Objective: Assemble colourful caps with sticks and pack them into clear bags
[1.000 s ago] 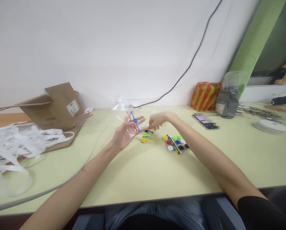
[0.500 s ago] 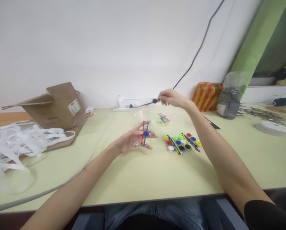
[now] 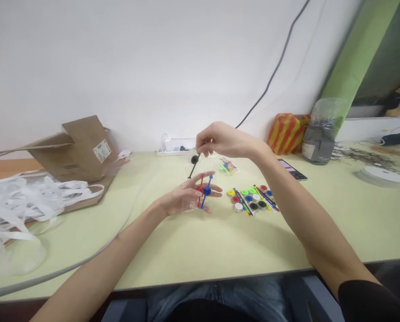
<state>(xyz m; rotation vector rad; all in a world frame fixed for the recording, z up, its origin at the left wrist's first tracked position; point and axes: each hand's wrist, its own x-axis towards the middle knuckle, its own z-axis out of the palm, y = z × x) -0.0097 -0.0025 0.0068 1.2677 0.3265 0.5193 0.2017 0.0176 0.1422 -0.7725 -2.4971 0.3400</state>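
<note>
My left hand (image 3: 177, 197) is held above the table, closed around a clear plastic bag (image 3: 190, 205). A blue arrow spinner (image 3: 207, 191) and a red arrow spinner (image 3: 200, 193) show at its fingers; whether they lie inside the bag I cannot tell. Above it, my right hand (image 3: 218, 141) pinches one end of a black arrow spinner (image 3: 194, 159), which slants down toward the left fingers. To the right lie several coloured round pieces (image 3: 254, 206) and arrows (image 3: 266, 201) in a group. A filled clear packet (image 3: 228, 167) with coloured arrows lies behind them.
White strap loops (image 3: 22, 205) and an open cardboard box (image 3: 75, 150) occupy the left. A grey cable (image 3: 86, 261) crosses by my left forearm. At the back stands a power strip (image 3: 175, 152). A phone (image 3: 292, 170), striped bag (image 3: 285, 134) and white roll (image 3: 383, 175) are rightward.
My right hand has moved left and nearer the left hand with the black arrow spinner, now tilted downward. The blue arrow spinner in the left hand leans more to the right.
</note>
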